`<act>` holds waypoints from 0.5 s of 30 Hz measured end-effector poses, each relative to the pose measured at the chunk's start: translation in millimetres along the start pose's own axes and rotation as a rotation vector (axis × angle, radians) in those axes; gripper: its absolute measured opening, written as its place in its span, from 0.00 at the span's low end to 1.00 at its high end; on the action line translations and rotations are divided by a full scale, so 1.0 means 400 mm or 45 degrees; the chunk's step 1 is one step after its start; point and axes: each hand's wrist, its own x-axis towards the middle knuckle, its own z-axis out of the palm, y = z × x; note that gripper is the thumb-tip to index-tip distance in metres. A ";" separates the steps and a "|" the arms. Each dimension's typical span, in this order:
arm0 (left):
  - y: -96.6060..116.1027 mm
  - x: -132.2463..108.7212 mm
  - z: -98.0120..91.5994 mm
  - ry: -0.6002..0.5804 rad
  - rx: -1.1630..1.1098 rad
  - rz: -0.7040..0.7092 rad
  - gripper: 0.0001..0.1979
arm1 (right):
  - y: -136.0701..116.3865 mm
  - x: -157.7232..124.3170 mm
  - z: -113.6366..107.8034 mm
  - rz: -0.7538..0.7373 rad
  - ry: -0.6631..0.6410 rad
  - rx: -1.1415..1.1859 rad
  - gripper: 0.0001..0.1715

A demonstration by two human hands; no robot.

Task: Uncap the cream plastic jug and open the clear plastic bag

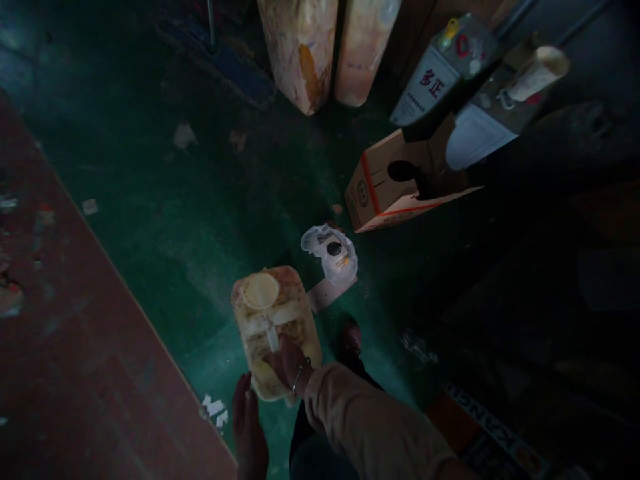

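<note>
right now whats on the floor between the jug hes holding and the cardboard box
In the head view, a clear plastic bag holding a small container lies between the jug and the cardboard box.

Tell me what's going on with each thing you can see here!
Jug: upright, cap on, stained, held by its handle.
Right hand: closed around the jug's handle.
Left hand: open, beside the jug, holding nothing.
Cardboard box: on the floor, tipped over, its top open.
Plastic bag: open on the floor, something small inside.
Two tall jugs: standing side by side, stained orange.
</note>
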 end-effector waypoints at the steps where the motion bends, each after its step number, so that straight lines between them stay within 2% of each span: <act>1: 0.006 0.005 0.017 -0.017 0.041 0.022 0.26 | 0.005 0.014 -0.001 -0.006 -0.028 -0.036 0.17; 4: 0.014 0.029 0.063 -0.061 0.194 0.203 0.22 | 0.019 0.037 -0.031 -0.116 -0.120 -0.152 0.16; 7: 0.031 0.038 0.085 0.027 0.286 0.290 0.22 | 0.053 0.033 -0.119 -0.216 -0.114 -0.276 0.14; 9: 0.064 0.023 0.088 0.149 0.401 0.360 0.27 | 0.098 0.024 -0.208 -0.175 0.033 -0.365 0.16; 11: 0.108 -0.007 0.103 0.208 0.457 0.537 0.28 | 0.157 0.021 -0.307 -0.063 0.237 -0.461 0.23; 13: 0.151 -0.039 0.148 0.133 0.375 0.694 0.27 | 0.218 0.035 -0.400 0.031 0.364 -0.560 0.26; 15: 0.189 -0.055 0.234 -0.073 0.341 0.683 0.26 | 0.277 0.078 -0.475 0.102 0.427 -0.657 0.30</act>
